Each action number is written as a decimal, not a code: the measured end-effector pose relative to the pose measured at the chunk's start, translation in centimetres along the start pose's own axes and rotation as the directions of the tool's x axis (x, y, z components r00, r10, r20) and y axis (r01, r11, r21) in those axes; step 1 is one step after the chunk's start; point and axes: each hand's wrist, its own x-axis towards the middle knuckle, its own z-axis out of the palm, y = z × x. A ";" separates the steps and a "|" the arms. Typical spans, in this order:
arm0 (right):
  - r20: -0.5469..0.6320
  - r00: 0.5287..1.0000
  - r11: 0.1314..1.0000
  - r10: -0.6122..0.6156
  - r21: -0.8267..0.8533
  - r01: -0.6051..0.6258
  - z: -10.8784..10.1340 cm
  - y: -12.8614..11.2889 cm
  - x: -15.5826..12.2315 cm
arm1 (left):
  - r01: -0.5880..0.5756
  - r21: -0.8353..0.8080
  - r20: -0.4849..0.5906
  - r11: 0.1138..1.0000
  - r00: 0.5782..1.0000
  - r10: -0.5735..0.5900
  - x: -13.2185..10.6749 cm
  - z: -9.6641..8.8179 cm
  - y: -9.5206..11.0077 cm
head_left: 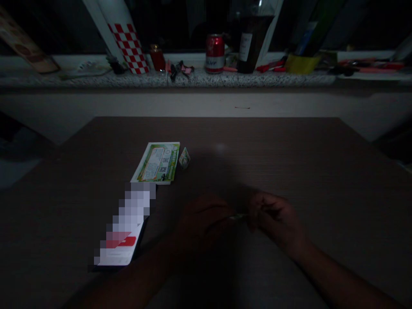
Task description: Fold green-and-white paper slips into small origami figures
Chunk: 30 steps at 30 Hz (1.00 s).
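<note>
In dim light, my left hand (206, 219) and my right hand (273, 216) are above the middle of the table, fingertips facing each other. Both are closed in a pinch on a small green-and-white folded paper (238, 216), one hand at each end. Most of it is hidden by the fingers and shadow. Beyond my left hand stands a small folded paper piece (184, 159) with a pointed top, in similar colours. Beside it lies a stack of green printed sheets (157, 163) with white edges.
A lit phone (124, 244), partly pixelated, lies left of my left forearm on the brown table (322, 163). Behind the table, a speckled windowsill (193, 79) holds a red can (215, 53), a checkered red-and-white cylinder (130, 49), a dark container (249, 47) and a yellow holder (302, 63).
</note>
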 end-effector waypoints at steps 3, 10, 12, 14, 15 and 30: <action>0.000 0.951 0.910 -0.309 -0.291 0.296 0.2 -0.7 -0.2 | 0.013 -0.018 0.007 1.000 1.000 -0.012 0.0 0.2 0.2; 0.180 0.840 0.702 -0.512 -0.475 0.530 0.8 -1.6 -0.5 | 0.047 -0.112 0.119 0.993 0.992 -0.034 0.1 0.6 0.7; 0.186 0.847 0.715 -0.497 -0.466 0.522 0.9 -1.5 -0.5 | 0.047 -0.124 0.142 0.991 0.989 -0.030 0.0 0.7 0.8; 0.175 0.866 0.740 -0.469 -0.457 0.493 0.9 -1.3 -0.5 | 0.024 -0.133 0.136 0.991 0.991 -0.006 -0.1 0.7 0.9; 0.165 0.876 0.753 -0.454 -0.454 0.476 0.9 -1.3 -0.5 | 0.012 -0.139 0.128 0.990 0.992 0.006 -0.1 0.8 1.0; 0.052 0.941 0.883 -0.335 -0.329 0.333 0.1 -0.3 0.1 | 0.196 -0.223 -0.058 0.955 0.975 -0.214 0.1 -0.5 1.3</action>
